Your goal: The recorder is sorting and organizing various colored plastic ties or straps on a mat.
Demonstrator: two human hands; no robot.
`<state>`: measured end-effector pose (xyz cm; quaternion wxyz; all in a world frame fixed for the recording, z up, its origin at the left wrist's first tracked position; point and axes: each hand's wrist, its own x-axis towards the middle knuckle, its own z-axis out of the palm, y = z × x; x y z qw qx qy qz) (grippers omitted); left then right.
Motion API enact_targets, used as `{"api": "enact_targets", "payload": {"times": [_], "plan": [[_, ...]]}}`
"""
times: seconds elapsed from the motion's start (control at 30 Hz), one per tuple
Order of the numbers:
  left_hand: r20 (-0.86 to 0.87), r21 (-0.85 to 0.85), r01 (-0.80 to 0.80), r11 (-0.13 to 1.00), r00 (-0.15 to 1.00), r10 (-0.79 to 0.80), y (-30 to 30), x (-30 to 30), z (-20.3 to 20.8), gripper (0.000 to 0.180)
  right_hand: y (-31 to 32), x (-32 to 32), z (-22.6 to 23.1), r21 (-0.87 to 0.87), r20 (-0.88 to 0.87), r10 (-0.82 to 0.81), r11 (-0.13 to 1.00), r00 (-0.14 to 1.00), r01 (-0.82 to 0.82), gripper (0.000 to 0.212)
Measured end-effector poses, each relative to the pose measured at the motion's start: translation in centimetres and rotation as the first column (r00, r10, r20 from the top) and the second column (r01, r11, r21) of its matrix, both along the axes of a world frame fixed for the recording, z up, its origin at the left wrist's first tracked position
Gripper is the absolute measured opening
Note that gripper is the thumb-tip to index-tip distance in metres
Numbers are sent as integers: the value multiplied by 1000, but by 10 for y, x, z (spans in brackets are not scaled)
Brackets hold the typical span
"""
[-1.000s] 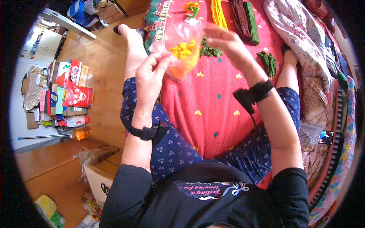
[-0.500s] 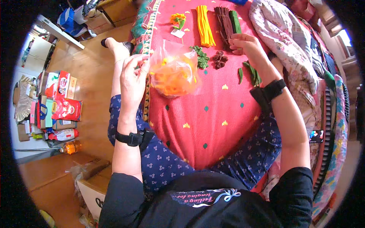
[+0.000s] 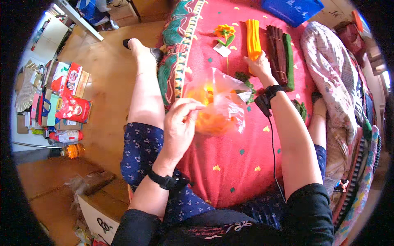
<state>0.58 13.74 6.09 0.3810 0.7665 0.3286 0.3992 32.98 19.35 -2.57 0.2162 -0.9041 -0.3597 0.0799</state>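
A clear plastic bag (image 3: pixel 223 104) of orange and yellow fuzzy pieces rests on the red cloth in front of me. My left hand (image 3: pixel 180 121) pinches the bag's left edge between thumb and fingers. Farther off, my right hand (image 3: pixel 260 67) lies over the near end of a bundle of yellow pipe cleaners (image 3: pixel 253 35), thumb on one side and fingers on the other. Right of it lie a brown bundle (image 3: pixel 277 51) and a dark green bundle (image 3: pixel 289 61). An orange flower (image 3: pixel 225 30) with a green leaf and a white tag lies to the left.
Green curled pieces (image 3: pixel 243 76) sit behind the bag, and more green pieces (image 3: pixel 300 107) lie by my right forearm. A black cable (image 3: pixel 274 151) hangs from my right wrist strap. A blue bag (image 3: pixel 293 10) stands at the back; a floral quilt (image 3: pixel 324 69) lies right.
My right hand has moved from beside the brown bundle to the yellow one. My left hand still holds the bag. The view has shifted, with the cloth's things now lower and farther right.
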Motion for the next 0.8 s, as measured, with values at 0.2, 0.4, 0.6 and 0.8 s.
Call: {"api": "enact_targets", "payload": {"times": [0.2,0.4,0.6,0.8], "plan": [[66,-78,-30,997,997,35,3,16,-16,10,-11,39,-5,105,-172,18,994,985,0,30],[37,88,-69,994,997,66,-8,12,-43,14,-67,40,54,685,-634,480,712,606,152,32],[-124,190,-18,982,991,43,-45,-14,-6,15,-184,-22,139,736,-615,535,654,579,178,34],[-189,187,58,981,982,-22,-92,-33,27,15,-274,-89,142,718,-690,591,633,418,290,44]]}}
